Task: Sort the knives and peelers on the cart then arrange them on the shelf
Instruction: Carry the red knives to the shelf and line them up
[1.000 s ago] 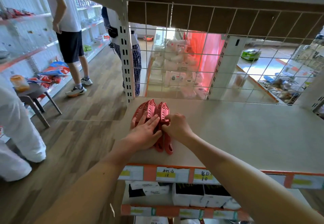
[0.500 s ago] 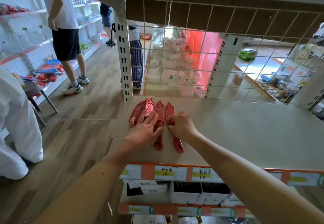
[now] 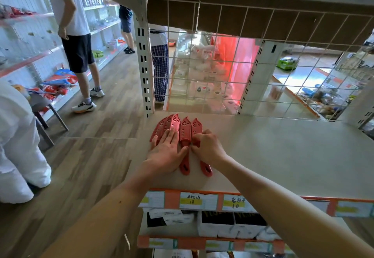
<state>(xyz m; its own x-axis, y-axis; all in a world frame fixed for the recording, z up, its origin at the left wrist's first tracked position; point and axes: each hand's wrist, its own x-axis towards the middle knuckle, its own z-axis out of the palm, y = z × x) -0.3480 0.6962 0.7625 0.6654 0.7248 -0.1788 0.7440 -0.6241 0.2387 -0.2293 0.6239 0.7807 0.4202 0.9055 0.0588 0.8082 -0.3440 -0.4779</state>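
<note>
Fanned knives [image 3: 162,128]: red, sheathed and overlapping at the far left of the shelf [image 3: 283,156]. Tips point far, toward the wire grid.
Left grip [image 3: 166,154]: flat, with straight fingers pressing down on the fanned knives. It clasps nothing.
Middle knife [image 3: 184,136]: lies alone between the two grips. Its long axis runs near to far, handle toward the front edge.
Right grip [image 3: 208,148]: fingers curled, pinching the rightmost knife [image 3: 196,126] where sheath meets handle.
Rightmost knife: tip far, with the handle emerging near and slightly right of the grip.
Governing relation: the right grip is already on the outermost knife, so any spacing or alignment should be done crosswise to the long axis.
Price labels [image 3: 197,201]: handwritten "18", then "10" on the label to its right [image 3: 235,203]. The characters above the numbers are not legible.
</note>
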